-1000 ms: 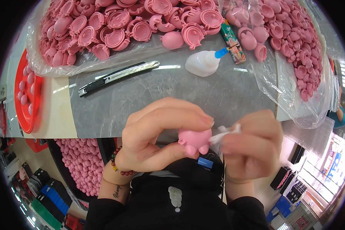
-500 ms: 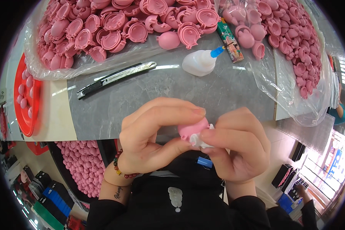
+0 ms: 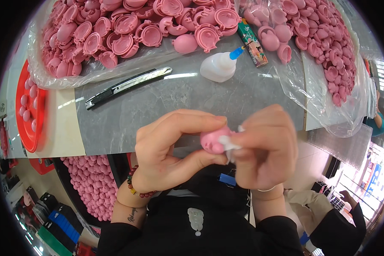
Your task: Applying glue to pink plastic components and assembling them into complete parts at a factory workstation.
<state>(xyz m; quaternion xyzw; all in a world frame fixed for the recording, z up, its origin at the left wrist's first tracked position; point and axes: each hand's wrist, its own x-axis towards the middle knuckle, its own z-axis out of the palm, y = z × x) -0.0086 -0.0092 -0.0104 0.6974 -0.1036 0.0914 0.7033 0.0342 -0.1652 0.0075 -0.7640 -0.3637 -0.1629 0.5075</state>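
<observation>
Pink balls [image 3: 26,115] are gathered in the red tray [image 3: 41,123] at far left, kept from rolling, it seems, by its rim. Next along, a utility knife [image 3: 129,88] is laid flat on the grey bench [image 3: 111,132], likely for easy reach. And now, by the left hand [image 3: 166,149], thumb and fingers closed on its edges, a small pink piece [image 3: 209,140] is pinched above the bench's near edge, apparently so one side is left free. Against that side white cloth [image 3: 229,143] is held, bunched in the clenched fingers of the blurred right hand [image 3: 269,147]. Farther right, pink shells [image 3: 335,55] are heaped in plastic.
</observation>
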